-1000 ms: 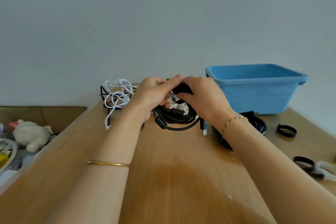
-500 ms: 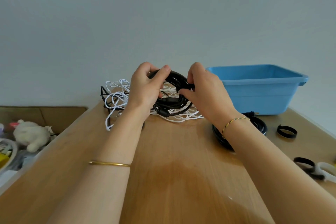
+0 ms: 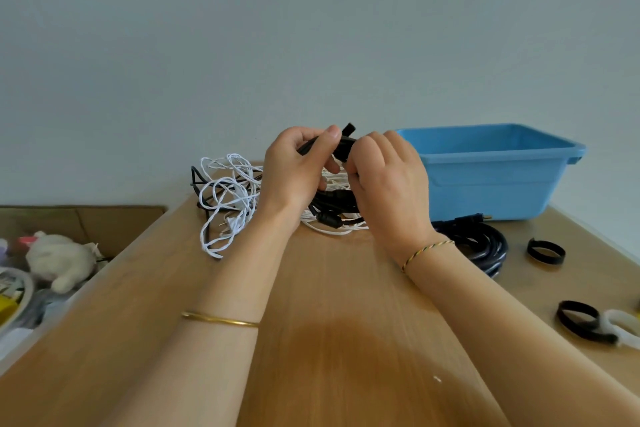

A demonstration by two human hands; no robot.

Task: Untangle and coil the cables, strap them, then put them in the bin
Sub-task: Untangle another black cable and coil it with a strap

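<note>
Bare wood is lying open across the near middle of the surface (image 3: 329,340), between the forearms. Farther back, the left hand (image 3: 298,170) and right hand (image 3: 388,180) are filling the middle, gripping a black cable bundle (image 3: 332,204). A white cable tangle (image 3: 228,198) is sprawling over the far left corner. The blue bin (image 3: 485,184) is standing far right, mouth open upward, with a dark coiled cable (image 3: 485,246) lying just before it. Two black strap loops (image 3: 546,251) are dotting the right edge.

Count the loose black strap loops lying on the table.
2. One strap loop right of the dark coiled cable; the other nearer, by the white loop at the right edge. Others may be hidden.
</note>
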